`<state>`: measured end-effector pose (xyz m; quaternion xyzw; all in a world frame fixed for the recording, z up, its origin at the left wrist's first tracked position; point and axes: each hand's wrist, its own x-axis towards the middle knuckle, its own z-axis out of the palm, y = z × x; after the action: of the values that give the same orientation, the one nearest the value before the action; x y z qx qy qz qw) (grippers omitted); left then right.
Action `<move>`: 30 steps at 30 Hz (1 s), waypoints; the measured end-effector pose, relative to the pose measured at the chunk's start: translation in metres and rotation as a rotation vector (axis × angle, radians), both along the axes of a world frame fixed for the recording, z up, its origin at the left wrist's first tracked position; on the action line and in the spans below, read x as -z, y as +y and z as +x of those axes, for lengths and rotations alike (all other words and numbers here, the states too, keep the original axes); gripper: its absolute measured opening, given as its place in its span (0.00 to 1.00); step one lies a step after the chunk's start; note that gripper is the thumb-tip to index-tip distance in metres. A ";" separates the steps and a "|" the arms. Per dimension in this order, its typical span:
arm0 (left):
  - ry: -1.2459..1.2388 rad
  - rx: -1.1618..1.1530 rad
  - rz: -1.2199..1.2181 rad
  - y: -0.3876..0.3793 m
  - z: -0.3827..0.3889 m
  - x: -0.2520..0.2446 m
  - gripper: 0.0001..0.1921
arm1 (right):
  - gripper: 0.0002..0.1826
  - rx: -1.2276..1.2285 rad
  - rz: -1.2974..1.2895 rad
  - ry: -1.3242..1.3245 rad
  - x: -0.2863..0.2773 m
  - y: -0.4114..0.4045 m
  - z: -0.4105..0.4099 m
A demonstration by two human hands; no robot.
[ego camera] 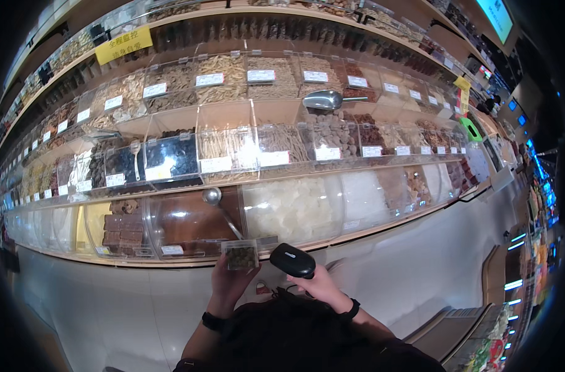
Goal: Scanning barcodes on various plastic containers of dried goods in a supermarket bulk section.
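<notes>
My left hand point(231, 283) grips a small clear plastic box point(241, 255) with dark greenish-brown pieces inside. Around the handle of a black handheld barcode scanner point(292, 261) my right hand point(320, 284) is closed; its head points away from me, to the right of the box. Both are held just before the front edge of the lowest row of bins. Directly beyond the box, a metal ladle point(212, 197) lies on the clear lid of a brown bin point(189, 218). Right of it, a bin holds pale whitish chunks point(294, 207).
Tiered acrylic bins of dried goods with price labels point(261, 76) rise in front of me. A metal scoop point(323, 99) rests on an upper tier. A yellow sign point(124, 44) hangs at upper left. Grey floor point(389, 253) runs along the shelf; another display stand point(450, 325) is at lower right.
</notes>
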<state>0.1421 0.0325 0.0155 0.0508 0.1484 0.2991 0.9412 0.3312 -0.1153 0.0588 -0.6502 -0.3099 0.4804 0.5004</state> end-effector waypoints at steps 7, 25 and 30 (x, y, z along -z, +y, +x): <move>0.050 -0.030 -0.124 -0.006 0.042 -0.005 0.23 | 0.15 -0.003 0.005 0.036 0.008 -0.017 0.042; 0.209 -0.185 -0.121 -0.145 0.287 -0.029 0.24 | 0.24 -0.024 0.029 0.146 0.022 -0.135 0.282; 0.190 -0.228 -0.165 -0.187 0.359 -0.041 0.27 | 0.24 -0.056 0.094 0.139 0.029 -0.157 0.361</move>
<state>0.5006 -0.1549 0.0562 -0.0156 0.2654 0.3848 0.8839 0.6920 -0.2719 0.0298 -0.5822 -0.3149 0.5230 0.5369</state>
